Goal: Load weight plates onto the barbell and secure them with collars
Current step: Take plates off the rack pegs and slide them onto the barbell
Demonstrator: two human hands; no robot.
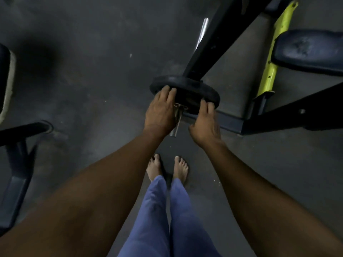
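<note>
2 hands, left hand (160,110) and right hand (205,124), fingers curled gripping black weight plate (194,89), seemingly on barbell sleeve (176,123)

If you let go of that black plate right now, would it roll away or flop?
Probably neither. The plate looks thick and stiff, so no flopping. It seems threaded on the metal bar, which should stop it rolling. It is likely heavy for its size: both the left hand and right hand grip its rim.
</note>
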